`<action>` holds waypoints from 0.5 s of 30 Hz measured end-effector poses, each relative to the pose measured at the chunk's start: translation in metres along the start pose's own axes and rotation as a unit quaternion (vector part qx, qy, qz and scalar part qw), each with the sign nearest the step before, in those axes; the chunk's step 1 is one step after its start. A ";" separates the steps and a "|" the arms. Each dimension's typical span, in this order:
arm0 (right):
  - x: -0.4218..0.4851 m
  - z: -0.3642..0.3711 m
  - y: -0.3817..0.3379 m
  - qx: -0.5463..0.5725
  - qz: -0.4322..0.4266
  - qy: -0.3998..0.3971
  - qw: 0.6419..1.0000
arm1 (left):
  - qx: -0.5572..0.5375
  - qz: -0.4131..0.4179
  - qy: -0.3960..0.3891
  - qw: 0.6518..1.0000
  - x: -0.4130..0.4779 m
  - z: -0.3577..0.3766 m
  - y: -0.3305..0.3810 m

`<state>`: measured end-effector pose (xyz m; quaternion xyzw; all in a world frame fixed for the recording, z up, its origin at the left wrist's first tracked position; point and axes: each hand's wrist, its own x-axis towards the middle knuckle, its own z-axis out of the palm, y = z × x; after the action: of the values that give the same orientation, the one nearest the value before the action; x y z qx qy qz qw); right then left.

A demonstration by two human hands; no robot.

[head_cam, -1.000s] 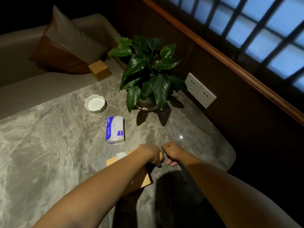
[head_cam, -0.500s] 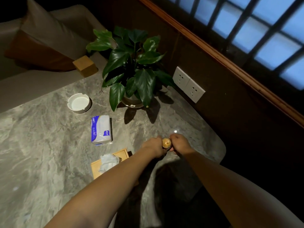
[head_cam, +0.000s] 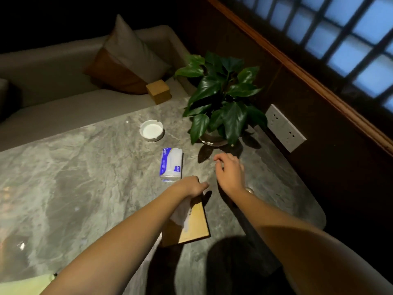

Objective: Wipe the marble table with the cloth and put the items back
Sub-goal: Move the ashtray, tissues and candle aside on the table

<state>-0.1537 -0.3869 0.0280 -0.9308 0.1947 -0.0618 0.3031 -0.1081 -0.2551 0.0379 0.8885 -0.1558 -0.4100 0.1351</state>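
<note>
Ahead of both empty, loosely open hands, left hand (head_cam: 191,186) and right hand (head_cam: 230,173), tissue pack (head_cam: 171,165) and ashtray (head_cam: 151,130) sit on the worktop (head_cam: 74,177); replacing looks nearly done.

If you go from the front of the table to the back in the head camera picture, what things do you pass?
Wooden tissue box → tissue pack → white ashtray → wooden block, which sits on the sofa past the table's edge.
</note>
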 end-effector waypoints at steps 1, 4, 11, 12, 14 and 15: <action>-0.001 0.008 -0.013 0.006 -0.013 -0.012 1.000 | -0.028 -0.008 0.002 1.000 -0.005 -0.002 -0.011; -0.005 0.037 -0.052 0.037 -0.053 -0.052 0.997 | -0.116 -0.013 0.042 0.992 -0.020 -0.004 -0.049; -0.024 0.119 -0.138 0.222 0.041 -0.305 0.925 | -0.220 0.000 0.131 0.967 -0.072 0.007 -0.125; -0.028 0.127 -0.145 0.227 0.074 -0.335 0.912 | -0.231 -0.006 0.137 0.963 -0.079 0.011 -0.137; -0.035 0.135 -0.156 0.204 0.127 -0.392 0.888 | -0.252 -0.032 0.149 0.956 -0.091 0.019 -0.164; -0.037 0.137 -0.159 0.199 0.164 -0.423 0.869 | -0.263 -0.045 0.160 0.951 -0.098 0.023 -0.178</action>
<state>-0.1045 -0.1804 0.0108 -0.7426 0.1810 0.3505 0.5412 -0.1563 -0.0565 0.0255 0.8816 0.0214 -0.2949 0.3680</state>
